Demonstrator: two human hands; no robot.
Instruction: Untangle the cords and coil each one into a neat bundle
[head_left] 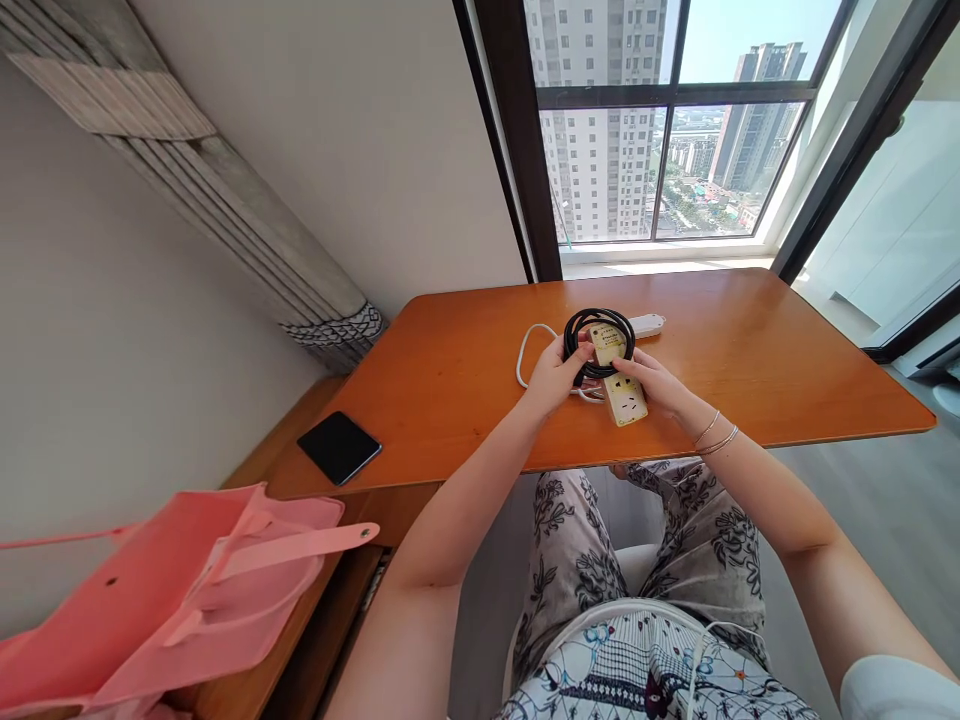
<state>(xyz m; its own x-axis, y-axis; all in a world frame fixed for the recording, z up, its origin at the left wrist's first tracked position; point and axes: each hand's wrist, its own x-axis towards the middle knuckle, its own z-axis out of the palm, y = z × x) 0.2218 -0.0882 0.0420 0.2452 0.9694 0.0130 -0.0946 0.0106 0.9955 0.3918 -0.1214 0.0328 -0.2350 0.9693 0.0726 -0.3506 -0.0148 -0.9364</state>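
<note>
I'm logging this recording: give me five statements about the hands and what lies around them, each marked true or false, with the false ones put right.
1. The left hand and right hand both touch the coiled black cable. True.
2. The bracelets are on the left wrist. False: they are on the right wrist.
3. The dark-screened device lies on the wooden table, left of the hands. True.
4. The cream power strip lies apart from the hands. False: it is at the hands, together with the coil.
5. The pink bag is at the right edge of the view. False: it is at the left.
</note>
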